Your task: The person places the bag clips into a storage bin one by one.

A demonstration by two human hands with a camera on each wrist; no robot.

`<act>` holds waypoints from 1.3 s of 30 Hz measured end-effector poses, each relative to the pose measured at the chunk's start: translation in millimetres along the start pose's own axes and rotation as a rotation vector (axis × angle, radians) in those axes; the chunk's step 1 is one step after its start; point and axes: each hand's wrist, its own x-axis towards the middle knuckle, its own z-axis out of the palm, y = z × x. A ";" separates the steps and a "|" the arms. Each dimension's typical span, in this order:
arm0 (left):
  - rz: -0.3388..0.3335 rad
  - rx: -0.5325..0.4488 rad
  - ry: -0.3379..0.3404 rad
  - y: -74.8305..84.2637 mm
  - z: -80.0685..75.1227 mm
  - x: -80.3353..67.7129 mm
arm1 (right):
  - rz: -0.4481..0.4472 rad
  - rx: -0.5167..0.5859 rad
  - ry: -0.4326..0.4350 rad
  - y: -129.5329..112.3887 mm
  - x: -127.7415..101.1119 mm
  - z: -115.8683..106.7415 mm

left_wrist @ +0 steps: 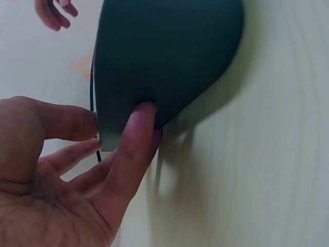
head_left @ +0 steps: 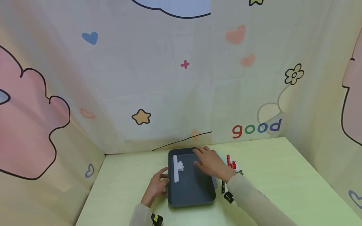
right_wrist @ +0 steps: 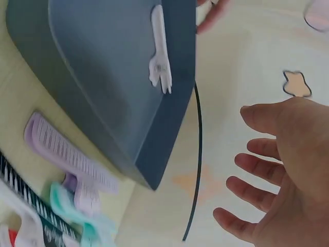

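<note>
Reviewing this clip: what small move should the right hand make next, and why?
Probably reach right to the clips beside the tray: the right hand hovers open and holds nothing, one white clip already lies inside, and the left hand steadies the wall.

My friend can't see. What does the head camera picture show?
A person's left hand touches the side of a dark grey rectangular plastic tray on a pale green table, while the right hand hovers open above it. A white plastic clip lies inside.
</note>
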 end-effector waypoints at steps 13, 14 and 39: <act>-0.012 0.000 -0.004 0.5 0.8 -0.7 | 0.036 -0.050 0.077 40.6 -33.1 -4.8; -0.007 0.002 -0.003 0.6 0.7 -1.3 | 0.037 -0.056 0.079 43.9 -35.5 -4.6; -0.022 0.003 -0.015 5.1 -1.4 -4.1 | 0.072 -0.163 0.029 93.8 -92.8 -9.8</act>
